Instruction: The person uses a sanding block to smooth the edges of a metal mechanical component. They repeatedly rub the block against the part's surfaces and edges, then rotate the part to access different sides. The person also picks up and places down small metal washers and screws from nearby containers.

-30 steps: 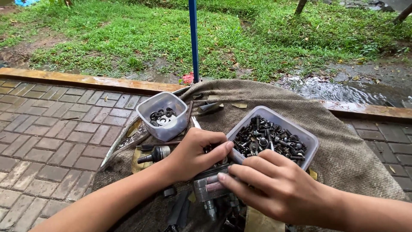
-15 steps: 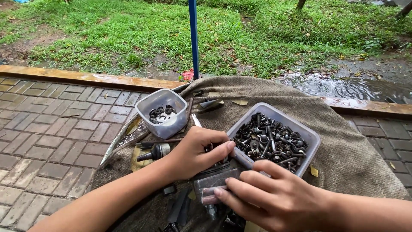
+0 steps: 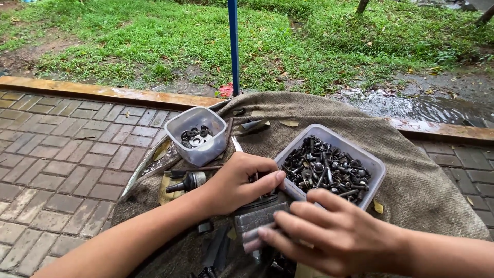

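A grey metal block [image 3: 256, 220] lies on a brown burlap cloth [image 3: 411, 185] in front of me. My left hand [image 3: 241, 181] is curled over the top of the block, fingers closed around it. My right hand [image 3: 329, 234] rests against the block's near side, fingertips pressing on its lower edge. Just behind the hands stands a clear plastic tub of dark bolts and nuts [image 3: 329, 167]. A smaller clear tub with a few washers and nuts [image 3: 196, 135] stands to the left.
A dark socket tool [image 3: 188, 181] and a thin rod [image 3: 195, 169] lie on the cloth left of my hands. More dark tools [image 3: 216, 252] lie near the bottom edge. A blue pole [image 3: 234, 46] rises behind. Brick paving, grass and a puddle [image 3: 411, 105] surround the cloth.
My right hand slid lower along the block's near side, fingers spreading over its edge. My left hand stayed curled on top.
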